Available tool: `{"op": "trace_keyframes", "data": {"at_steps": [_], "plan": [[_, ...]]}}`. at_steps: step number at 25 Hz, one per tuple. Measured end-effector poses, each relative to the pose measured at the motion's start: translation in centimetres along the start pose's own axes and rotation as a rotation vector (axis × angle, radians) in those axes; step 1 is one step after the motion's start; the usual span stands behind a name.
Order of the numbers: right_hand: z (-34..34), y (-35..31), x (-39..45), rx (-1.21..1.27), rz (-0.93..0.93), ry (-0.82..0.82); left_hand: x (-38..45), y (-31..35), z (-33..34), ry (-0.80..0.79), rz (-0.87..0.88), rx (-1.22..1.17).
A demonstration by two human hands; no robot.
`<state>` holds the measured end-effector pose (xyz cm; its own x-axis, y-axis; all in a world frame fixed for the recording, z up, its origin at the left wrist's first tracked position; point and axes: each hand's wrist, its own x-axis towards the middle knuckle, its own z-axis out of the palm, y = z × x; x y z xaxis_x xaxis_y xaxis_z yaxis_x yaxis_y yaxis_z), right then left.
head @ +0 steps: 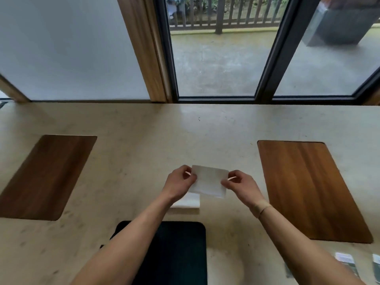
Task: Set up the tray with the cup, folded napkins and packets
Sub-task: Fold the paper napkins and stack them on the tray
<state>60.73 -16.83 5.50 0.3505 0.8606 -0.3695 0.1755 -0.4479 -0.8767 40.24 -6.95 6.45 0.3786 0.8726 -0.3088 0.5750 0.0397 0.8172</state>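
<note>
White napkin [209, 181] pinched between left hand [178, 184] and right hand [242, 186]; no writing legible.

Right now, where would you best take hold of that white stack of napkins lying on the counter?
Probably the stack of napkins by its near right corner, coming from the right: the left forearm covers its left side, and the napkin held up by left hand and right hand overhangs its far edge.

Pale stone counter [144, 124] under dark-framed windows [218, 58]; white wall [67, 48] left, wet terrace [222, 66] outside
</note>
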Motion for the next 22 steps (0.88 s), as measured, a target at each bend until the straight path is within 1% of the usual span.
{"op": "trace_keyframes", "data": {"at_steps": [6,9,12,16,19,22], "plan": [[5.7,-0.8,1.1,-0.055,0.009,-0.015,0.5,-4.5,-4.0,0.005,-0.105,0.154],[7.8,-0.5,1.3,-0.146,0.008,0.002,0.9,-6.3,-4.8,-0.033,-0.140,0.249],[9.3,0.2,1.6,-0.275,0.011,0.006,1.2,-7.6,-5.0,-0.075,-0.168,0.294],[10.7,1.6,2.0,-0.428,0.043,0.010,1.5,-8.8,-4.7,-0.111,-0.157,0.324],[11.3,2.3,2.1,-0.490,0.065,0.018,1.6,-9.5,-4.4,-0.138,-0.147,0.363],[11.7,2.7,2.2,-0.545,0.047,0.045,1.8,-10.1,-3.8,-0.160,-0.125,0.427]]}}
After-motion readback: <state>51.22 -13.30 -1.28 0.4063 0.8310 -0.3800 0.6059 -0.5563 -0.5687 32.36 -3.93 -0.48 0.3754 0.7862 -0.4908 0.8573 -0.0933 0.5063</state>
